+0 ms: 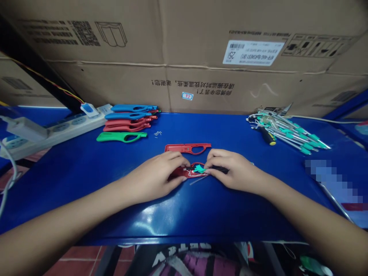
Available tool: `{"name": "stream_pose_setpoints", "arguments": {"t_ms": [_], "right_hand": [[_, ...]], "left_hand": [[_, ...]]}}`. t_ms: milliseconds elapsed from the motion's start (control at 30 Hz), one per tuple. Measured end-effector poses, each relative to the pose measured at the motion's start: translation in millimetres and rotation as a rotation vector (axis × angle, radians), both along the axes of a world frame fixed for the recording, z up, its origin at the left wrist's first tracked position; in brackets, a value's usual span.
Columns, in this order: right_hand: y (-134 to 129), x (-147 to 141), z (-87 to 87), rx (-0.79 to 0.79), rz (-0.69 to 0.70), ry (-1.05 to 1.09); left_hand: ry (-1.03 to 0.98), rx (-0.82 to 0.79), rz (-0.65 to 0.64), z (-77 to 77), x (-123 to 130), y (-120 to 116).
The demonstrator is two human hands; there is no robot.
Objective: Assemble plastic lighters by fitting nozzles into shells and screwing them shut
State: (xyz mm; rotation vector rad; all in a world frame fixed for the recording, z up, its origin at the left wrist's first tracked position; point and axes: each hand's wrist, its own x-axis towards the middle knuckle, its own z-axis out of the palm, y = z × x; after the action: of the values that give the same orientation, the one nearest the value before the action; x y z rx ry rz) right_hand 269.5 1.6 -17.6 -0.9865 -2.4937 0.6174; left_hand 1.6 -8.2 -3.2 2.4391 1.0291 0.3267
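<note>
Between my hands a red gas-lighter shell half [177, 172] lies at the middle of the table, with white wires and a green trigger piece [199, 168] in it. My left hand [162, 172] is closed on the shell's left part, its fingertips by a small dark piece inside. The fingers of my right hand [234, 168] pinch at the right end of the green piece; exactly what they grip is partly hidden. Under that hand a black object [220, 168] shows in part. A thin metal tube [198, 180] sticks out below the shell. Just beyond lies another red shell half [175, 148].
Blue, red and green lighter shells [122, 137] lie in a row at the back left, beside small screws [158, 134] and a power strip [77, 122]. At the back right are metal tubes with green pieces [290, 132] and a screwdriver [268, 137]. A cardboard box [195, 46] stands behind.
</note>
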Motion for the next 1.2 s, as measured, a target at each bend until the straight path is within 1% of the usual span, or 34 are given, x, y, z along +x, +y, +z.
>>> {"name": "stream_pose_setpoints", "arguments": {"t_ms": [167, 300, 400, 533, 667, 767, 1000, 1100, 1200], "right_hand": [[0.3, -3.3, -4.6, 0.003, 0.02, 0.058], [0.4, -4.5, -5.5, 0.05, 0.062, 0.049], [0.0, -4.2, -4.7, 0.115, 0.112, 0.018], [-1.2, -2.6, -0.9, 0.24, 0.175, -0.066], [-3.1, -2.3, 3.8, 0.354, 0.208, -0.1], [-3.8, -2.7, 5.4, 0.368, 0.218, -0.126], [-2.7, -0.3, 3.5, 0.307, 0.213, -0.132], [-2.9, 0.5, 4.0, 0.35, 0.21, -0.172], [-3.6, -0.6, 5.0, 0.44, 0.214, -0.237]], "left_hand": [[-0.011, -0.015, -0.014, -1.7, 0.6, -0.2], [-0.029, -0.03, -0.004, -2.8, 1.5, 0.6], [-0.044, -0.059, 0.002, -3.0, 1.9, 0.5], [-0.066, -0.076, 0.009, -3.4, 2.5, -1.1], [-0.072, -0.083, 0.011, -3.9, 3.7, -2.2], [-0.078, -0.089, 0.006, -3.9, 4.5, -2.1], [-0.089, -0.063, -0.007, -3.7, 4.8, -2.4], [-0.109, -0.067, 0.001, -3.9, 5.1, -3.1], [-0.119, -0.078, 0.011, -4.7, 5.7, -3.4]]}}
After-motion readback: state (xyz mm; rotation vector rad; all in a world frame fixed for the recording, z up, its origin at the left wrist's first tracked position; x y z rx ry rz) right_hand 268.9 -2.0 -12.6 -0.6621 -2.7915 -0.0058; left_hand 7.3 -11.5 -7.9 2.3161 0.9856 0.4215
